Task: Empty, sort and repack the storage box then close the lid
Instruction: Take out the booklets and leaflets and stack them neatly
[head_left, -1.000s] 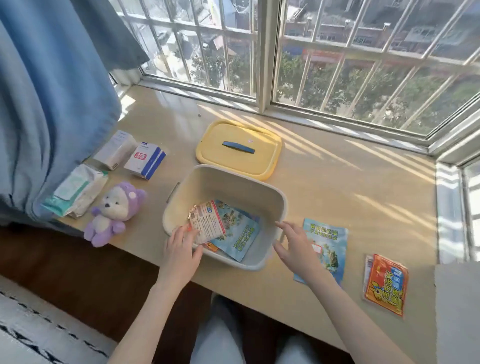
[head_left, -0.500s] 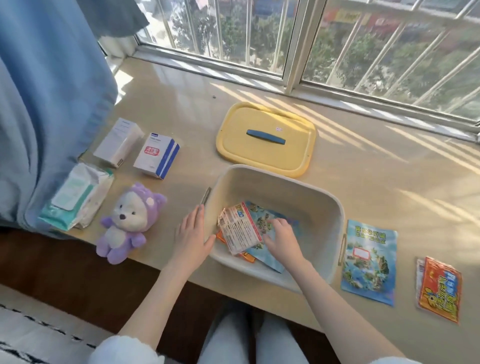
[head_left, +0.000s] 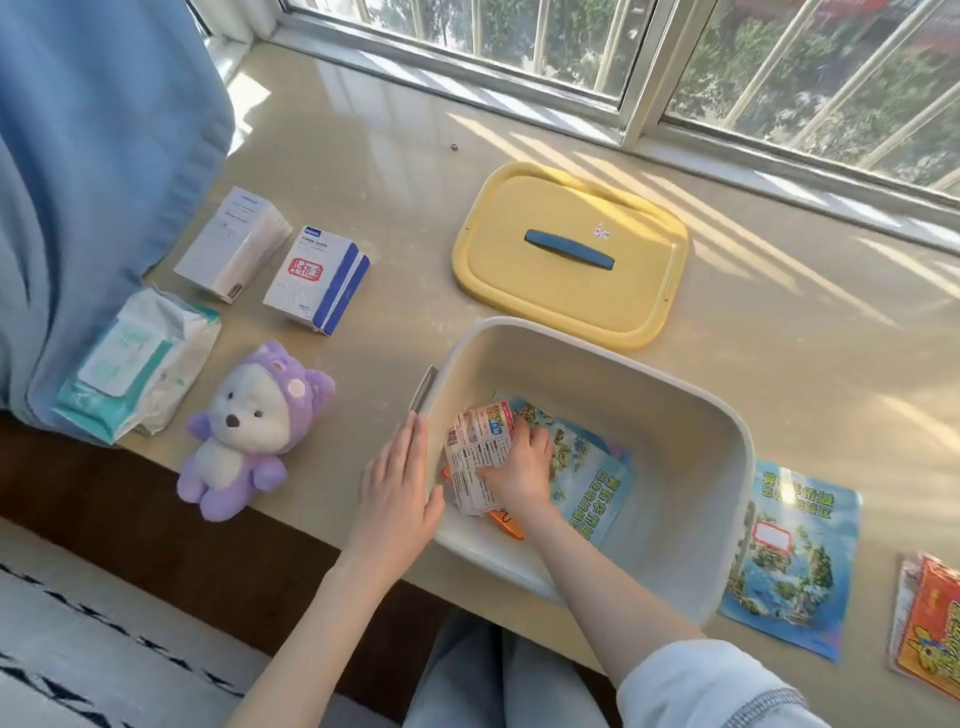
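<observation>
A cream storage box (head_left: 670, 415) is sitting open at the centre of the frame, near the front edge of a pale bench (head_left: 395, 171) that is running under a window. The person's right hand (head_left: 519, 467) is reaching down inside the box, its fingers closing around a white printed packet (head_left: 475, 457) that is lying at the left of the box floor. Under that packet an orange packet (head_left: 506, 522) is peeking out, and a blue picture pouch (head_left: 587, 483) is lying flat on the box floor just to the right of the hand. The left hand (head_left: 400, 493) is resting flat and spread, fingers together, against the outside of the box's left wall, just below its side latch (head_left: 423, 389); it is holding nothing.

The yellow lid (head_left: 571, 249), with a dark blue handle (head_left: 569, 250), is lying top side up on the bench just behind the box, in the upper middle of the frame. At the left of the frame, a purple plush bear (head_left: 254, 431) is sitting beside a pack of wet wipes (head_left: 137, 364), with a white carton (head_left: 234, 244) and a blue-striped white carton (head_left: 317, 280) behind them. At the lower right, a second blue pouch (head_left: 789, 561) is lying just beside the box, and a second orange packet (head_left: 927, 623) is lying at the frame's edge. A blue curtain (head_left: 88, 171) is hanging at the upper left.
</observation>
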